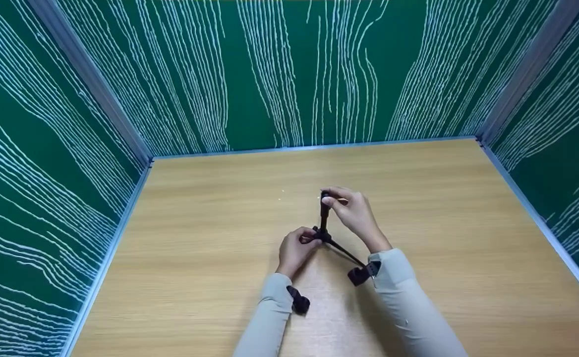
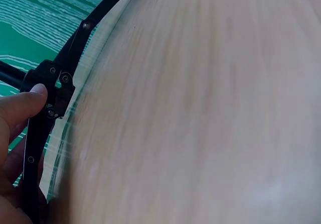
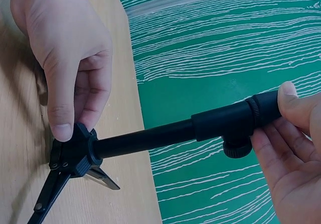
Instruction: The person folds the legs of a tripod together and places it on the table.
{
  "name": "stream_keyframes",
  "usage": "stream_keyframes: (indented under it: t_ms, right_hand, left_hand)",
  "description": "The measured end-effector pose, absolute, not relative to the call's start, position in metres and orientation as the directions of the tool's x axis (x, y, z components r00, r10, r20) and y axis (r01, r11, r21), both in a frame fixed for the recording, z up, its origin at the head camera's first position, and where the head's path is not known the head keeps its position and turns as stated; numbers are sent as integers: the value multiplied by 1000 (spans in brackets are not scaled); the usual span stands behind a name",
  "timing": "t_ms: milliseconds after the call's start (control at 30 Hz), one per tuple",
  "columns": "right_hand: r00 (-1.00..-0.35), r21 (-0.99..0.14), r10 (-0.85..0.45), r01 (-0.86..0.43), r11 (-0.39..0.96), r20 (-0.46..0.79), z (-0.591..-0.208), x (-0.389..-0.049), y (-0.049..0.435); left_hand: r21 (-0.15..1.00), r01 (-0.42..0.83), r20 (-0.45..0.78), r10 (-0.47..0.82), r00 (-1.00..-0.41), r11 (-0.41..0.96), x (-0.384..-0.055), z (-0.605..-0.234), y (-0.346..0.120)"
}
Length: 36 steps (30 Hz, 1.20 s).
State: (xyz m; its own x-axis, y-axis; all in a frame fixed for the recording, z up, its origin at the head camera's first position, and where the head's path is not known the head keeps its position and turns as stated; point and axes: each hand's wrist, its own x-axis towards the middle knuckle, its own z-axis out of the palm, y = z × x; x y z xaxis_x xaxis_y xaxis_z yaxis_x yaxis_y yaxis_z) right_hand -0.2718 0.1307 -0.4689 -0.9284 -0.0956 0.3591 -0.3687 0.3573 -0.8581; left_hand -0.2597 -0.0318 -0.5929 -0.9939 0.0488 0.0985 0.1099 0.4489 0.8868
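Note:
A small black tripod (image 1: pixel 324 220) stands mid-table with its centre column upright and its legs spread. My left hand (image 1: pixel 295 252) grips it low down, the thumb pressing the hub (image 2: pixel 42 78) and the fingers around one leg (image 2: pixel 31 156). At the top, my right hand (image 1: pixel 358 215) pinches the end of the column between thumb and fingers. Just below that grip, in the right wrist view, are a ribbed ring (image 3: pixel 254 111) and a round side knob (image 3: pixel 236 148). One leg reaches toward my right wrist in the head view.
The wooden tabletop (image 1: pixel 210 208) is bounded by green panels (image 1: pixel 314 74) with white wavy lines at the back and both sides. A few tiny white specks lie left of the tripod. Black wrist cameras (image 1: pixel 300 303) sit at both cuffs.

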Motion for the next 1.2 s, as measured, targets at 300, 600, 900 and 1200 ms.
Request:
stream_keyframes:
  t_ms: [300,600,900,1200]
  right_hand:
    - [-923,-856,-88,-382,348,376,-471,-272,131]
    - [-916,-848,-88,-396,351,391,-471,-271,131]
    - [-915,-845,-102,-401,353,391,-470,-271,132]
    - [-913,-840,-111,-406,360,393,-470,-272,132]
  left_hand:
    - [871,102,112,7,-994,481,-258,-594,-29]
    - [865,99,123,-18,-992,491,-259,-595,-27]
    - [859,174,199,-1,-980,481,-258,-595,-24]
    - [829,269,291,33,-956,490,-260,-597,-24]
